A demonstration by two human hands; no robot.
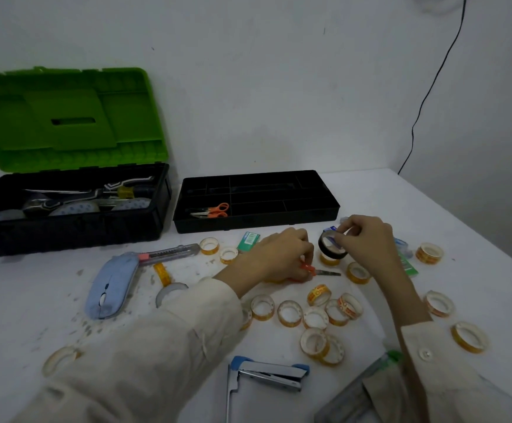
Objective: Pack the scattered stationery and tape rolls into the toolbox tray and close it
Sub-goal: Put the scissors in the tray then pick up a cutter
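Nearest edge of white table (386, 203): open stapler (267, 375) with blue ends, lying flat. Right of it, grey bar with green cap (370, 380), half under the right sleeve, type unclear. Just beyond: cluster of clear tape rolls (316, 315) with orange print, several touching. Stray rolls at lower left (61, 358) and far right (469, 336), well apart from the cluster. Left of centre: blue mouse (111, 285), utility knife (169, 251) at its far end, touching or nearly so. Mid-table, left hand (282, 254): fingers curled tight, grips orange-handled cutter (319, 271) low against the table, bare blade pointing right. Right hand (367, 239): pinches black tape roll (332, 247) by its upper rim between thumb and fingers. Roll tilted, directly over a clear roll; contact between the two not resolvable. Green box (248, 241) flat on the table between left hand and tray, just in front of the tray wall. Black tray (257, 222) out of the toolbox, sitting on the table beside it, compartments facing up. Orange scissors (213, 210) in its front-left compartment. Toolbox (65, 236) at far left, green lid (65, 117) standing open against the wall, dark-handled tools (80, 196) inside. Black cable (432, 87) down the wall at far right.
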